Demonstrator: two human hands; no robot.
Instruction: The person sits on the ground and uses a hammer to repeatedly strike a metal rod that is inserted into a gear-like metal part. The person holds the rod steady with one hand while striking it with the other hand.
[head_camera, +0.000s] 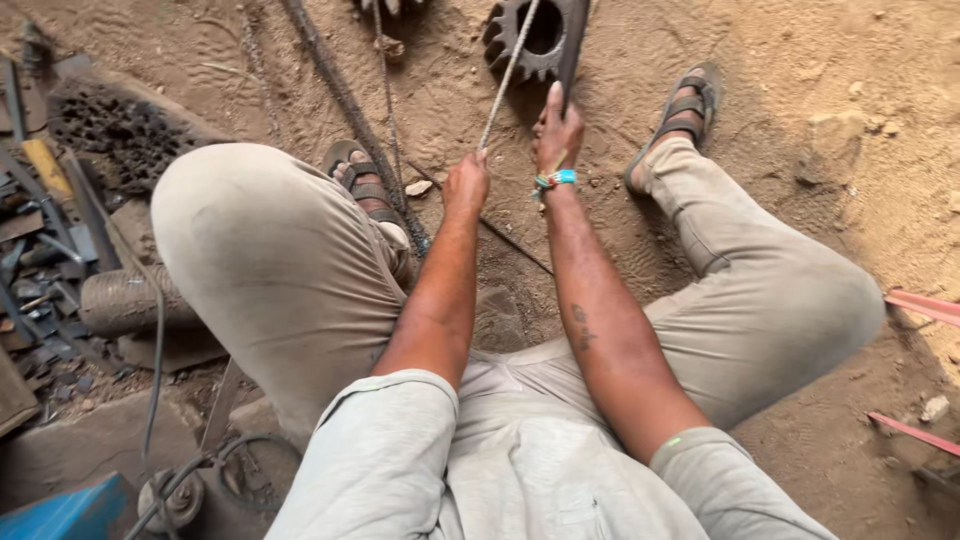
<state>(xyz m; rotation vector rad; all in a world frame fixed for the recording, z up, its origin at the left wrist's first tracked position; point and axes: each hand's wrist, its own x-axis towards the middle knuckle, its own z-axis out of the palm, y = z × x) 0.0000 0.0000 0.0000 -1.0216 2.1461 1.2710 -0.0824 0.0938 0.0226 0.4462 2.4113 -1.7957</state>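
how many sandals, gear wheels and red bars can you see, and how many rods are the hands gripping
sandals: 2
gear wheels: 1
red bars: 2
rods in hands: 2, pale rod in left hand, dark bar in right hand
total: 7

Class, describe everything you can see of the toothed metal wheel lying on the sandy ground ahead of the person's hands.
The toothed wheel is a dark, dull metal gear that looks worn and dusty. It lies flat on the sandy ground at the top of the view, between the person's sandalled feet. It has blunt, square teeth round its rim and a large round hole in the middle. Its top is cut off by the picture edge. A pale thin rod, held by the left hand, crosses over it, and a dark flat bar, held by the right hand, hides its right side.
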